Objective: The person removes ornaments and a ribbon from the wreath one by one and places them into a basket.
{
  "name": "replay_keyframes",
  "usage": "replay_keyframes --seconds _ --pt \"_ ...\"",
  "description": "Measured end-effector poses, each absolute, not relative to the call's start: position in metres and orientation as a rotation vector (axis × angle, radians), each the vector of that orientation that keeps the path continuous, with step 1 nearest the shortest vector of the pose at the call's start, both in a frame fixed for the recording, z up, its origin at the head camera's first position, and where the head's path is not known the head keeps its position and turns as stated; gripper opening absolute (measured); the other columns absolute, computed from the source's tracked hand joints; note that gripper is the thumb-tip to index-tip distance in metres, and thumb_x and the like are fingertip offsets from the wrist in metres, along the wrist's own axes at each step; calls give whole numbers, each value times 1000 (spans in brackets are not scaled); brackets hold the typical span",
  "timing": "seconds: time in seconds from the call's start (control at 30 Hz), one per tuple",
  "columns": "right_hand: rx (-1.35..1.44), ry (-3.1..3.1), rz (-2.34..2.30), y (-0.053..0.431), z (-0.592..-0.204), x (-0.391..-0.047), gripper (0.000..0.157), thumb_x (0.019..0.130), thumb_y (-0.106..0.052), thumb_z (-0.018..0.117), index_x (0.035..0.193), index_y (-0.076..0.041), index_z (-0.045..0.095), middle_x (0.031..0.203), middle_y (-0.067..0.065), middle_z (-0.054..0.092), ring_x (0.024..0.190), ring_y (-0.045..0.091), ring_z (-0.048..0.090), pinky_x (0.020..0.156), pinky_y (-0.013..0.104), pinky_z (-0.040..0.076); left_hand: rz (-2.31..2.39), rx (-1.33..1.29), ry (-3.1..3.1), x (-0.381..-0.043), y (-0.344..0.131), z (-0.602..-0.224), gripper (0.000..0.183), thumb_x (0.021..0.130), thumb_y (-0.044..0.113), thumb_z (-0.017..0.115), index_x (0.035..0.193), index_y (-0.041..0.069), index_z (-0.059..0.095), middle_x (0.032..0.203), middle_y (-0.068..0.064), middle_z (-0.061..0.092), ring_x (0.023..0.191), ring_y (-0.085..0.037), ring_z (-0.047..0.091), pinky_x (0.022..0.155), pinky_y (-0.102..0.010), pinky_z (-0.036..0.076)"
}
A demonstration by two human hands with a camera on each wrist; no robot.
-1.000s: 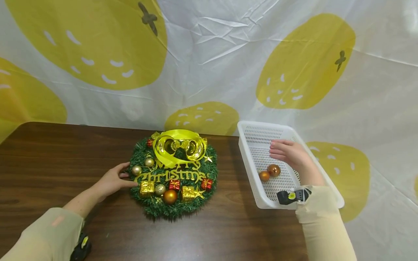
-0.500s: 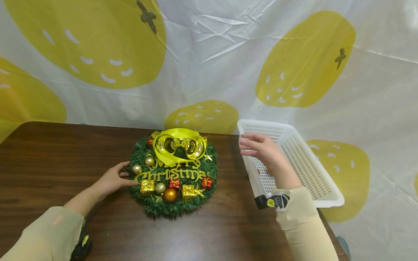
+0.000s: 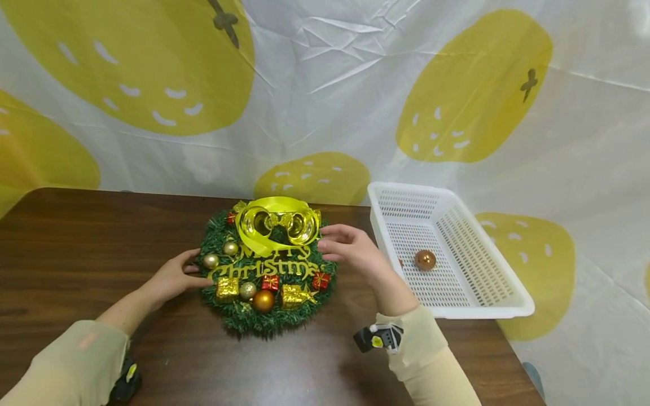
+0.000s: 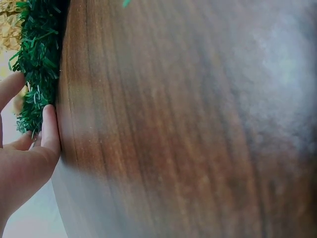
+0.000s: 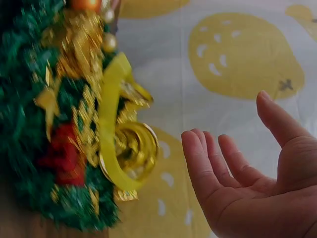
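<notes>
A green Christmas wreath (image 3: 269, 321) lies on the table, with gold lettering, small gift boxes and baubles on it. A yellow-gold bow with two bells (image 3: 279, 225) sits at its far side. My left hand (image 3: 175, 277) holds the wreath's left rim; in the left wrist view its fingertips (image 4: 48, 115) lie against the green tinsel. Beside the wreath's right edge, near the bells, my right hand (image 3: 355, 252) hovers with loosely bent fingers apart and nothing in them. The right wrist view shows this hand clear of the blurred bow (image 5: 116, 134).
A white perforated basket (image 3: 482, 312) stands to the right, holding a shiny copper-coloured bauble (image 3: 425, 260). A second one is mostly hidden behind the right arm. Behind the brown table (image 3: 91, 237) hangs a white cloth (image 3: 315, 113) with yellow fruit shapes.
My right hand has moved left from above the basket, across its near side, to the wreath's right edge. The left hand stays at the rim.
</notes>
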State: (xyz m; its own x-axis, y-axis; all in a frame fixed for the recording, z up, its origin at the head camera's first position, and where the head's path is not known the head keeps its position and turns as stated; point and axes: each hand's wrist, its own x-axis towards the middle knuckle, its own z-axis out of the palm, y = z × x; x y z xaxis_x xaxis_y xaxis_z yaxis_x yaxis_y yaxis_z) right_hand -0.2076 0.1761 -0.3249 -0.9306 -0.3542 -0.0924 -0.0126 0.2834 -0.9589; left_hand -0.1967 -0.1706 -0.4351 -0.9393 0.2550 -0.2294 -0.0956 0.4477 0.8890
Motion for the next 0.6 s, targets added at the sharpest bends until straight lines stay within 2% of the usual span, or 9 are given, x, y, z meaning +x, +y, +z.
replay_keyframes --seconds 0.1,0.33,0.4,0.6 --pt "-372 2284 -1655 168 -332 -206 42 91 -9 58 129 6 49 119 27 58 92 14 65 93 46 49 1491 135 2368 -197 -170 -435 97 84 24 70 147 -8 4 145 -37 20 128 -48 33 95 -51 44" --pt "-414 2342 -1559 149 -345 -203 42 89 -13 63 128 -2 54 120 23 60 102 19 62 93 36 50 1476 136 2394 -197 -171 -436 97 83 24 71 147 -8 6 142 -38 26 127 -48 35 95 -51 44" --pt "-430 2334 -1555 144 -348 -202 42 89 -14 63 129 -3 54 121 23 59 105 21 62 93 36 49 1470 135 2399 -197 -171 -437 97 83 25 71 147 -8 6 142 -37 25 127 -48 34 95 -51 44" --pt "-479 2300 -1549 130 -356 -203 44 88 -13 64 129 -1 53 122 24 59 105 23 61 92 35 50 1470 133 2389 -197 -171 -437 97 84 25 70 147 -8 5 141 -38 26 128 -48 33 96 -52 44"
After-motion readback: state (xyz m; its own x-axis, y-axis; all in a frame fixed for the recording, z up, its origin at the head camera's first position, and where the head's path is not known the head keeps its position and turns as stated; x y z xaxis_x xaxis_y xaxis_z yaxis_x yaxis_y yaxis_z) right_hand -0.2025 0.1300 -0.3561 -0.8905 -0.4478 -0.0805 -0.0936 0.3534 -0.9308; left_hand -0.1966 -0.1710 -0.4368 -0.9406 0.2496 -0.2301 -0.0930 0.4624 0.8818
